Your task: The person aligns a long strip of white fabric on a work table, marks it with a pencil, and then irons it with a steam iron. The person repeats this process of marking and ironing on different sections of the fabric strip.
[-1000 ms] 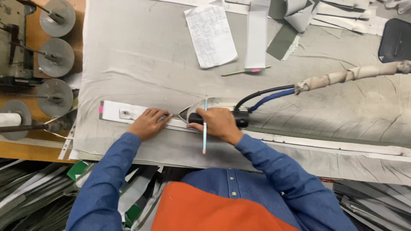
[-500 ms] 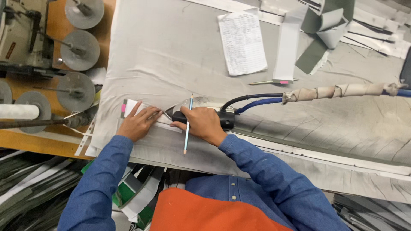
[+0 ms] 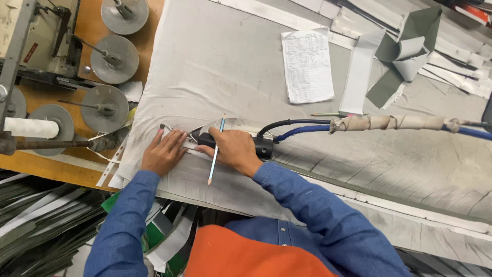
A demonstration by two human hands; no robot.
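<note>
My right hand (image 3: pixel 237 150) grips the black handle of a steam iron (image 3: pixel 219 134) and also holds a light blue pencil (image 3: pixel 216 151) between its fingers. The iron rests on a pale strip of fabric on the grey padded table (image 3: pixel 215 61). A black and blue hose (image 3: pixel 302 127), partly wrapped in cloth, runs from the iron to the right. My left hand (image 3: pixel 165 151) lies flat on the left end of the strip, fingers spread, just left of the iron.
A sheet of lined paper (image 3: pixel 307 65) and a white strip (image 3: pixel 360 72) lie further back, with grey fabric pieces (image 3: pixel 405 56) at the far right. A pencil (image 3: pixel 328 114) lies by the hose. Round metal discs (image 3: pixel 104 107) and a thread cone (image 3: pixel 31 128) stand at left.
The view has shifted, so table and hands sit differently in frame. The iron has slid left along the strip toward my left hand, which stays pressed on the strip's left end.
</note>
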